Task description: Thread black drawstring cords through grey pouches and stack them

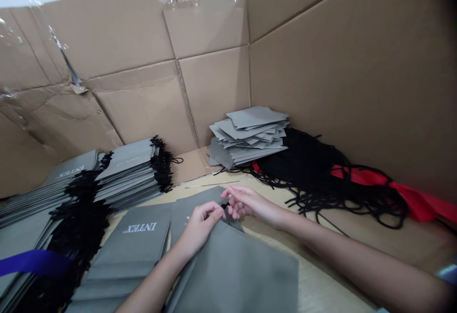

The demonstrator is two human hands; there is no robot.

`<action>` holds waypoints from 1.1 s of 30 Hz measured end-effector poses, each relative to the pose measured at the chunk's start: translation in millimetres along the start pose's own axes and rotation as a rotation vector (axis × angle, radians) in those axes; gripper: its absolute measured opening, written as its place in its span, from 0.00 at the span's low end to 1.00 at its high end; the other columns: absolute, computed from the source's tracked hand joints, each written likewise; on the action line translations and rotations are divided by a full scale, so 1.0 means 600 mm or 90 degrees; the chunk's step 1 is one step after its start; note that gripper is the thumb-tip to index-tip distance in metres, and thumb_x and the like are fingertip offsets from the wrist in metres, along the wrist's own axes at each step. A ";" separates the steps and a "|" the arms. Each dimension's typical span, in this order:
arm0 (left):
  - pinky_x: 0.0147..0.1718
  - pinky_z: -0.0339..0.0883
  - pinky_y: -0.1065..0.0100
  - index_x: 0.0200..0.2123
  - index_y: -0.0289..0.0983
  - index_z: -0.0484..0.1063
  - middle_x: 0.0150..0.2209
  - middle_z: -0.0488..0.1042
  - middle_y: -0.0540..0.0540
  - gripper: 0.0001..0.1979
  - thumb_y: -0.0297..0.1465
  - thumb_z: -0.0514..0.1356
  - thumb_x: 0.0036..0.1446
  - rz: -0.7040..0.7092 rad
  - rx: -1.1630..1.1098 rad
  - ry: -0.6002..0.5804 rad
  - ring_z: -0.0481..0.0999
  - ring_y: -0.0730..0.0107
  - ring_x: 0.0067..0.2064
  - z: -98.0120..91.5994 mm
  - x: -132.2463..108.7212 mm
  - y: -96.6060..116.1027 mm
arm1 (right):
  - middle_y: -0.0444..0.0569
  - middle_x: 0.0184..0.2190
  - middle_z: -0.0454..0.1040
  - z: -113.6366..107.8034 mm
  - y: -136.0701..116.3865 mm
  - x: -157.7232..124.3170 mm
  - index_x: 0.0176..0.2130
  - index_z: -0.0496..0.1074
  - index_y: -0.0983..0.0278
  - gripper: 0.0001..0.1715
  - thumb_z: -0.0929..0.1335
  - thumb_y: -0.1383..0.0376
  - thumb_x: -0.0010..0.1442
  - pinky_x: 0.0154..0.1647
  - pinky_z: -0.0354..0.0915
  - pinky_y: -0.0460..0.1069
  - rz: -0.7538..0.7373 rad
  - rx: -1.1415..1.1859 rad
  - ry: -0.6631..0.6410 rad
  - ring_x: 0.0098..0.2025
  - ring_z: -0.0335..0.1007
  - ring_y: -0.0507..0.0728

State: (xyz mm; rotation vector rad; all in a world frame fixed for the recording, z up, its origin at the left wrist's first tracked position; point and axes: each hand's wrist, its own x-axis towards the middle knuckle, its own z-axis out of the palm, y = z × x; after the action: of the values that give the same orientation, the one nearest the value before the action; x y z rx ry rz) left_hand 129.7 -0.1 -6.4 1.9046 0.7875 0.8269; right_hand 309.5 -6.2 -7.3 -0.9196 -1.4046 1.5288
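Two hands pinch the mouth of a grey bag (235,270) lying flat near the front edge of the bench (317,279).

The left hand (200,227) comes up from below with its wrist bent, its grip closed on the bag's top hem. The right hand (246,203) reaches in from the right with curled fingers, its grip closed on a short bit of black cord (225,206) at that hem. Cardboard walls (321,65) fence the bench. In the far right corner sit a stack of plain bags (250,134) and a heap of loose cords (314,170). Corded bags (132,170) are piled along the left edge.
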 end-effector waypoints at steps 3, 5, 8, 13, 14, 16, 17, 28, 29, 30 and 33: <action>0.31 0.56 0.73 0.25 0.34 0.67 0.25 0.67 0.50 0.17 0.41 0.52 0.56 0.008 0.010 -0.002 0.64 0.71 0.30 0.003 0.000 -0.001 | 0.40 0.19 0.63 0.005 0.012 -0.002 0.29 0.64 0.65 0.27 0.61 0.44 0.55 0.17 0.51 0.43 -0.018 -0.152 -0.013 0.17 0.55 0.46; 0.31 0.57 0.73 0.24 0.34 0.67 0.24 0.68 0.50 0.16 0.39 0.51 0.56 0.014 0.027 -0.001 0.64 0.70 0.30 0.006 0.000 -0.004 | 0.39 0.18 0.58 0.009 0.016 -0.005 0.25 0.63 0.66 0.26 0.62 0.45 0.56 0.17 0.47 0.43 -0.045 -0.208 -0.023 0.18 0.51 0.46; 0.28 0.56 0.73 0.21 0.35 0.65 0.21 0.65 0.51 0.16 0.38 0.52 0.56 0.005 0.065 0.021 0.63 0.71 0.28 0.008 0.000 -0.010 | 0.38 0.17 0.56 0.014 0.017 -0.010 0.22 0.62 0.66 0.25 0.64 0.48 0.55 0.18 0.44 0.43 -0.055 -0.203 -0.036 0.19 0.48 0.46; 0.27 0.54 0.73 0.20 0.36 0.63 0.21 0.63 0.52 0.13 0.35 0.52 0.55 0.006 0.117 0.026 0.61 0.72 0.27 0.009 -0.002 -0.011 | 0.35 0.13 0.49 0.020 0.013 -0.016 0.19 0.57 0.64 0.22 0.66 0.54 0.54 0.16 0.34 0.45 0.080 0.051 -0.059 0.15 0.36 0.45; 0.27 0.53 0.74 0.20 0.36 0.62 0.20 0.62 0.53 0.13 0.34 0.52 0.55 0.005 0.134 0.034 0.60 0.72 0.27 0.010 -0.003 -0.010 | 0.34 0.12 0.47 0.022 0.012 -0.016 0.18 0.55 0.64 0.22 0.65 0.57 0.54 0.16 0.33 0.45 0.119 0.125 -0.047 0.14 0.34 0.45; 0.26 0.52 0.74 0.20 0.37 0.59 0.19 0.59 0.53 0.13 0.33 0.51 0.55 0.006 0.171 0.052 0.59 0.73 0.25 0.013 -0.004 -0.007 | 0.34 0.11 0.45 0.025 0.012 -0.016 0.16 0.50 0.63 0.22 0.64 0.60 0.54 0.16 0.33 0.45 0.173 0.242 -0.011 0.14 0.32 0.45; 0.25 0.51 0.74 0.20 0.37 0.57 0.19 0.58 0.54 0.12 0.32 0.50 0.55 0.008 0.189 0.057 0.58 0.73 0.25 0.014 -0.005 -0.005 | 0.34 0.11 0.44 0.027 0.012 -0.015 0.16 0.49 0.62 0.22 0.63 0.61 0.54 0.16 0.33 0.45 0.184 0.279 0.009 0.14 0.31 0.45; 0.23 0.49 0.74 0.20 0.38 0.55 0.18 0.57 0.54 0.14 0.32 0.49 0.57 0.017 0.261 0.092 0.58 0.74 0.22 0.022 -0.014 0.004 | 0.33 0.13 0.42 0.021 0.001 -0.023 0.18 0.49 0.62 0.23 0.66 0.59 0.52 0.17 0.32 0.46 0.084 0.224 0.039 0.16 0.29 0.45; 0.23 0.50 0.74 0.21 0.38 0.57 0.18 0.58 0.54 0.13 0.33 0.49 0.57 0.015 0.262 0.095 0.58 0.74 0.22 0.023 -0.014 0.003 | 0.33 0.13 0.42 0.020 0.000 -0.024 0.18 0.49 0.62 0.24 0.66 0.58 0.53 0.17 0.32 0.46 0.081 0.211 0.035 0.16 0.30 0.45; 0.24 0.51 0.74 0.22 0.37 0.60 0.19 0.60 0.54 0.13 0.34 0.50 0.58 0.014 0.263 0.100 0.60 0.74 0.23 0.023 -0.015 0.002 | 0.33 0.13 0.41 0.019 0.001 -0.024 0.18 0.48 0.62 0.24 0.65 0.56 0.54 0.17 0.32 0.46 0.085 0.199 0.030 0.16 0.30 0.45; 0.29 0.57 0.74 0.28 0.36 0.68 0.25 0.71 0.50 0.10 0.33 0.51 0.58 0.004 0.234 0.102 0.68 0.71 0.28 0.024 -0.013 -0.002 | 0.34 0.13 0.43 0.016 0.010 -0.020 0.18 0.51 0.62 0.24 0.62 0.52 0.56 0.17 0.33 0.46 0.063 0.102 0.005 0.15 0.32 0.46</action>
State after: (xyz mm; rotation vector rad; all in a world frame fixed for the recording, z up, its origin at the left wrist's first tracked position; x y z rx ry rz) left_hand 136.3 -12.6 -15.0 2.1801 1.0931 0.8933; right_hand 304.8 -21.0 -12.3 -0.9065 -1.2273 1.6833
